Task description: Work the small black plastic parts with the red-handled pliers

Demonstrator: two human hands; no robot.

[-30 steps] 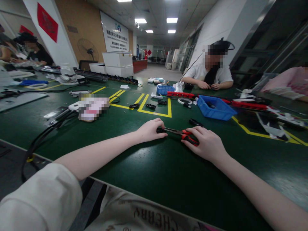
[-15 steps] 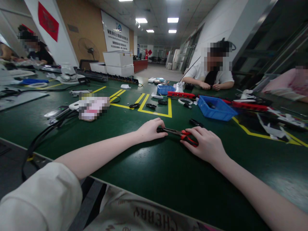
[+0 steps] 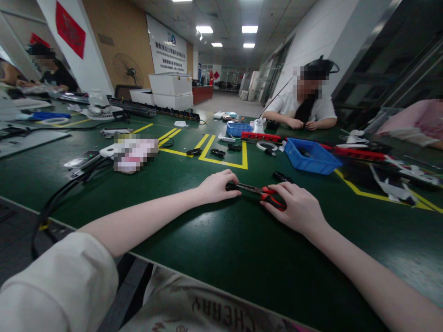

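Observation:
My right hand [image 3: 297, 208] grips the red-and-black handles of a pair of pliers [image 3: 258, 191] lying low over the green table [image 3: 221, 249]. The pliers' jaws point left, toward my left hand [image 3: 217, 186]. That hand is curled, its fingertips pinching a small black part [image 3: 231, 186] right at the jaw tips. Both forearms rest on the table. Another small black part [image 3: 282, 176] lies just beyond my right hand.
A blue bin [image 3: 311, 157] stands behind my right hand, a smaller blue bin [image 3: 238, 128] farther back. Several black parts [image 3: 217, 152] lie by the yellow floor-tape lines [image 3: 221, 162]. Black cables [image 3: 65, 189] run at left. People sit across the table and at far left.
Nothing has visibly moved apart from a slight shift of the camera; both hands keep their hold.

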